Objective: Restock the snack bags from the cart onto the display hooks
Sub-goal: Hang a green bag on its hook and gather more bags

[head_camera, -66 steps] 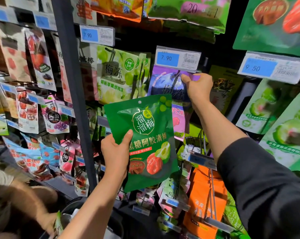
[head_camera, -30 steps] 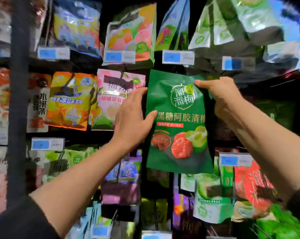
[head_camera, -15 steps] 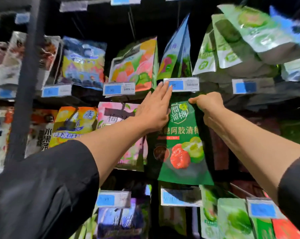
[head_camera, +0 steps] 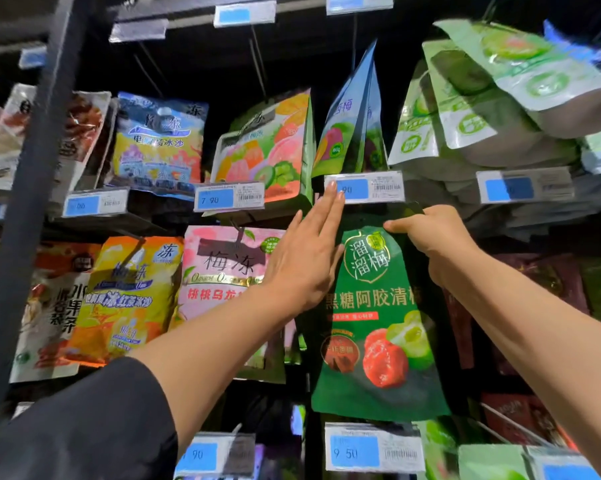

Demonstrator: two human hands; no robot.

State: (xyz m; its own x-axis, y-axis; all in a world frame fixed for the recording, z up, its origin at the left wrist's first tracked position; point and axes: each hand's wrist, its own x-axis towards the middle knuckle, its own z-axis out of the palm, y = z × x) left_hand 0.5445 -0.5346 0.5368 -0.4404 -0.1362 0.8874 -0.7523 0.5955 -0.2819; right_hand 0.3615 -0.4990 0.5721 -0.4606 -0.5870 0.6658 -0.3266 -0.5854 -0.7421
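Right hand (head_camera: 434, 237) pinches the green plum-snack bag (head_camera: 378, 327) by its stiffer top seal; left hand (head_camera: 306, 254) flat, fingers straight; pouch looks light, limp, slick.

Green bag (head_camera: 375, 327) now up under price tag (head_camera: 364, 187)

Green snack bag (head_camera: 378, 327), upright, below price tag (head_camera: 364, 187)

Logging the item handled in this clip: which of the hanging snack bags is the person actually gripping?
The dark green bag with red and green fruit. The right hand pinches its top edge; the other bags hang untouched.
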